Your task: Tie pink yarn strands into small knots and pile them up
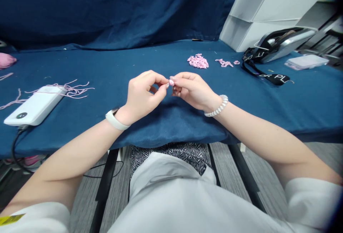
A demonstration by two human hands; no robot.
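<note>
My left hand [143,94] and my right hand [191,90] meet above the blue cloth [160,118], their fingertips pinching a tiny pink piece [171,82] between them. Most of the piece is hidden by my fingers, so I cannot tell exactly what it is. Beyond my right hand lies a heap of short pink yarn pieces [197,61], with a few looser pink bits [223,62] beside it. A white band circles my left wrist, and a pearly beaded bracelet [218,106] circles my right.
Pink strands [72,90] lie over a white power bank [34,105] at the left, its black cable hanging off the table edge. A black lanyard [268,74], a black-and-silver device [284,44], a flat clear box [306,61] and white drawers [268,8] stand at the right.
</note>
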